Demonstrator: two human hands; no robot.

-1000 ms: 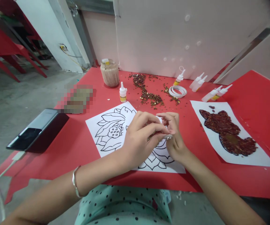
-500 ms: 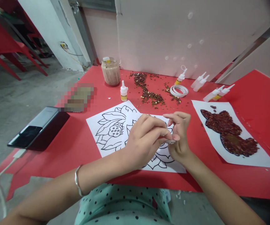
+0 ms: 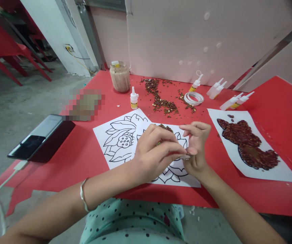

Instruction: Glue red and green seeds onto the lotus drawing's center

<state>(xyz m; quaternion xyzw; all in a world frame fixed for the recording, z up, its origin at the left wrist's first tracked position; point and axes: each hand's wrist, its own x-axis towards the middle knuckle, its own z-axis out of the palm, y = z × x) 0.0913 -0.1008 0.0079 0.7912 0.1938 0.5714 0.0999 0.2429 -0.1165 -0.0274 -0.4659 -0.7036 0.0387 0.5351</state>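
Left hand (image 3: 157, 154): fingertips drawn together against the thumb of the right hand (image 3: 198, 147), its fingers curled; whether either grips anything, cannot tell. Drawing (image 3: 164, 176): flat on red table (image 3: 85, 149), beneath both hands, partly covered with seeds (image 3: 166, 128). Glue bottle (image 3: 134, 100): upright, beyond the paper.

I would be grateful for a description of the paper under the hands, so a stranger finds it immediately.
On the red table, find the left hand and right hand close together. Beneath them lies a white flower paper, beside an outlined paper on the left. This one alone shows a small seed patch amid bare outlines; the far-right paper is largely covered in reddish-brown.
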